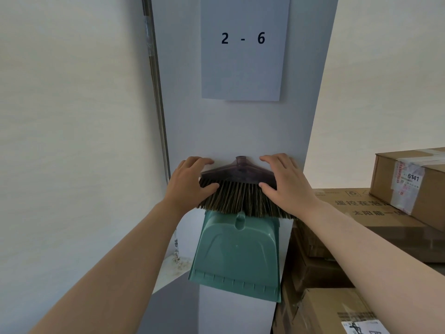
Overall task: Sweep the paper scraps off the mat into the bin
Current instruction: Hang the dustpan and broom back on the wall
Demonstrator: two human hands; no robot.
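Clamped between left hand (192,183) and right hand (286,183): broom head (238,186), fingers curled over its plastic top, thumbs pressed on bristles. Just under the grip, overlapped by bristle tips: dustpan (237,256). Right of the grip: boxes (385,213).

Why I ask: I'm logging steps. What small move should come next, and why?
Probably lift the broom head clear of the dustpan. The left hand and right hand grip its two ends, it lies against the pillar above the dustpan, and nothing to sweep shows here.
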